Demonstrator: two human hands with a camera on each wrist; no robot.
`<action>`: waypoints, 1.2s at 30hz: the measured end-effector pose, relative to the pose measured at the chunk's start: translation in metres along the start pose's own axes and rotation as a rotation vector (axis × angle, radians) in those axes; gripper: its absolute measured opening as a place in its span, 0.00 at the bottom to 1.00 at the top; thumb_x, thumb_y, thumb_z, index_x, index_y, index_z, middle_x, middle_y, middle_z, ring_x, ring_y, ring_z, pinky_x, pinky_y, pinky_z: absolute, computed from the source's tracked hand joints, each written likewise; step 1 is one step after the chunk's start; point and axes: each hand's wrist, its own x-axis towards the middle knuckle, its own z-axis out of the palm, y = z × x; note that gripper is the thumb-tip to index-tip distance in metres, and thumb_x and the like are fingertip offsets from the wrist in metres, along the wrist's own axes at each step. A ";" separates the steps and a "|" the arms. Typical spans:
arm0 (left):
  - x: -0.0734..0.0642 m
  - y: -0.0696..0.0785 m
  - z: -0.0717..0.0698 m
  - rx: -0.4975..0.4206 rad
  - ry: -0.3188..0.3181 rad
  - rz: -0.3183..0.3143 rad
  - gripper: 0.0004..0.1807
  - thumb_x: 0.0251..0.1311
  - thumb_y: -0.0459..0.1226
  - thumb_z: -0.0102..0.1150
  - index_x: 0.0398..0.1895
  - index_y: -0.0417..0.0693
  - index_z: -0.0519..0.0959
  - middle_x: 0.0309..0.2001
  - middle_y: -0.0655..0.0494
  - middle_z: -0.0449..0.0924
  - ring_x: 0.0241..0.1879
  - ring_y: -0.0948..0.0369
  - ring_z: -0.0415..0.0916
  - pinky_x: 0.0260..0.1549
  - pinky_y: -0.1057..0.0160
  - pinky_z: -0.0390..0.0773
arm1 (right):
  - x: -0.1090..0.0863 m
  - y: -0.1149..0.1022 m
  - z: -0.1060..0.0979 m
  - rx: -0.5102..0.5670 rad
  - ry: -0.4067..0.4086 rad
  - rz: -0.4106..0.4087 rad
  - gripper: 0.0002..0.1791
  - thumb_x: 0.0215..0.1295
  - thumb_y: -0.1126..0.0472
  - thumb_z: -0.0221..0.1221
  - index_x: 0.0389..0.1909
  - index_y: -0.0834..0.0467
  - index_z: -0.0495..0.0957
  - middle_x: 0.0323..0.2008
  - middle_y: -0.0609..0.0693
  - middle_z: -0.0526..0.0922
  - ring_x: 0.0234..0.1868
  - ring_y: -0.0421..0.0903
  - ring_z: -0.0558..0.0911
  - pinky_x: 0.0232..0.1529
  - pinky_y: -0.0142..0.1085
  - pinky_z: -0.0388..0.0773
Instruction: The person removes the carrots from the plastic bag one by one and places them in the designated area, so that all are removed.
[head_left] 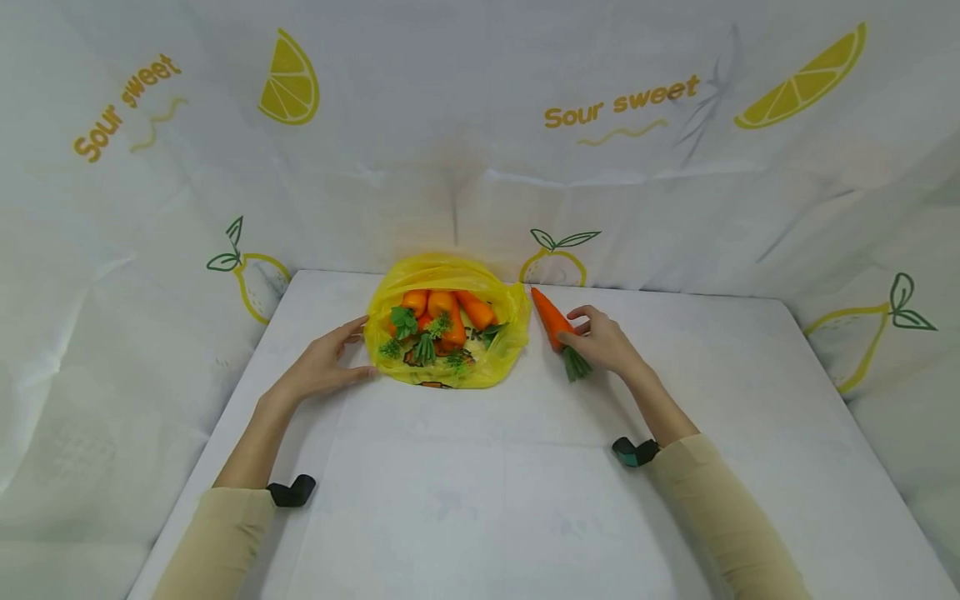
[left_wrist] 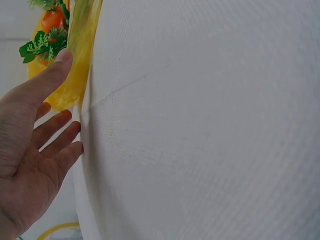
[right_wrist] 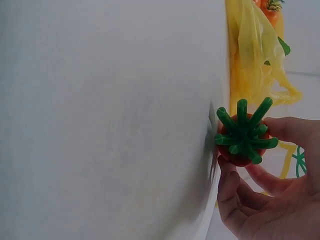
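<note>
A yellow plastic bag (head_left: 495, 371) lies at the back of the table with its mouth toward me. Inside are several orange carrots (head_left: 477, 310) and leafy green sprigs (head_left: 403, 321). My left hand (head_left: 324, 360) is at the bag's left side, thumb and fingers spread and fairly straight; in the left wrist view the thumb (left_wrist: 52, 77) overlaps the yellow plastic. Right of the bag, my right hand (head_left: 606, 340) pinches a carrot (head_left: 551, 318) near its green stem end (head_left: 576, 364). The carrot's tip points away, toward the back edge. In the right wrist view its cut green stems (right_wrist: 245, 132) face the camera.
A white cloth covers the table (head_left: 465, 492). Behind it hangs a pale curtain (head_left: 450, 108) printed with lemons and lettering, and similar cloth hangs at both sides. Each wrist wears a small dark camera, one on the left (head_left: 292, 492) and one on the right (head_left: 635, 452).
</note>
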 end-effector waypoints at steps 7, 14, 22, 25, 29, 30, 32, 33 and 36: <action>0.001 -0.001 0.001 0.007 -0.005 -0.004 0.54 0.64 0.43 0.78 0.87 0.41 0.57 0.79 0.35 0.69 0.76 0.37 0.72 0.77 0.32 0.72 | 0.000 0.005 -0.003 -0.011 0.040 0.004 0.33 0.78 0.45 0.60 0.72 0.63 0.70 0.61 0.71 0.83 0.53 0.62 0.86 0.58 0.53 0.89; 0.000 0.001 0.001 0.008 -0.006 -0.006 0.54 0.64 0.42 0.78 0.87 0.40 0.57 0.79 0.34 0.70 0.76 0.37 0.71 0.77 0.32 0.72 | 0.000 0.005 -0.005 -0.007 0.052 0.002 0.33 0.78 0.45 0.61 0.72 0.63 0.70 0.61 0.71 0.83 0.55 0.63 0.85 0.60 0.55 0.88; 0.002 0.000 0.001 0.013 -0.005 -0.009 0.53 0.65 0.43 0.78 0.87 0.41 0.58 0.78 0.35 0.71 0.75 0.37 0.72 0.77 0.32 0.72 | -0.004 -0.001 -0.012 0.016 0.080 -0.018 0.33 0.78 0.45 0.61 0.73 0.62 0.69 0.63 0.69 0.84 0.59 0.65 0.85 0.63 0.58 0.86; 0.002 0.000 0.001 0.012 -0.005 -0.006 0.53 0.64 0.43 0.78 0.87 0.41 0.58 0.78 0.35 0.71 0.75 0.37 0.72 0.76 0.32 0.73 | -0.003 -0.005 -0.014 0.021 0.087 -0.032 0.33 0.78 0.45 0.61 0.73 0.61 0.70 0.63 0.68 0.84 0.59 0.64 0.85 0.63 0.58 0.87; 0.002 0.000 0.000 0.012 -0.007 -0.010 0.53 0.64 0.43 0.78 0.87 0.41 0.57 0.78 0.35 0.71 0.75 0.37 0.72 0.76 0.32 0.72 | -0.003 -0.012 -0.015 0.013 0.101 -0.074 0.32 0.78 0.47 0.61 0.73 0.62 0.70 0.62 0.67 0.85 0.58 0.63 0.86 0.61 0.56 0.89; 0.002 -0.001 0.000 0.015 -0.007 -0.010 0.53 0.64 0.43 0.78 0.87 0.41 0.57 0.78 0.34 0.71 0.75 0.37 0.72 0.76 0.32 0.72 | -0.004 -0.015 -0.015 0.011 0.106 -0.088 0.32 0.78 0.47 0.61 0.73 0.62 0.71 0.62 0.68 0.85 0.58 0.63 0.86 0.60 0.56 0.89; 0.002 -0.001 0.000 0.019 -0.009 -0.010 0.53 0.65 0.44 0.78 0.87 0.41 0.57 0.78 0.34 0.70 0.75 0.37 0.72 0.76 0.32 0.72 | -0.005 -0.020 -0.015 0.011 0.113 -0.120 0.32 0.78 0.48 0.62 0.72 0.63 0.71 0.61 0.67 0.85 0.58 0.63 0.86 0.58 0.55 0.90; 0.002 -0.001 0.000 0.020 -0.010 -0.011 0.53 0.65 0.44 0.78 0.87 0.41 0.57 0.78 0.34 0.70 0.75 0.37 0.72 0.76 0.32 0.72 | -0.005 -0.023 -0.014 0.014 0.115 -0.138 0.31 0.78 0.49 0.62 0.72 0.64 0.72 0.61 0.68 0.85 0.58 0.64 0.85 0.57 0.55 0.90; 0.002 -0.001 0.001 0.020 -0.011 -0.009 0.53 0.65 0.44 0.78 0.87 0.41 0.57 0.79 0.34 0.70 0.75 0.37 0.72 0.76 0.32 0.73 | -0.007 -0.034 -0.013 0.028 0.110 -0.191 0.31 0.78 0.50 0.63 0.71 0.65 0.73 0.60 0.67 0.85 0.58 0.65 0.85 0.58 0.56 0.90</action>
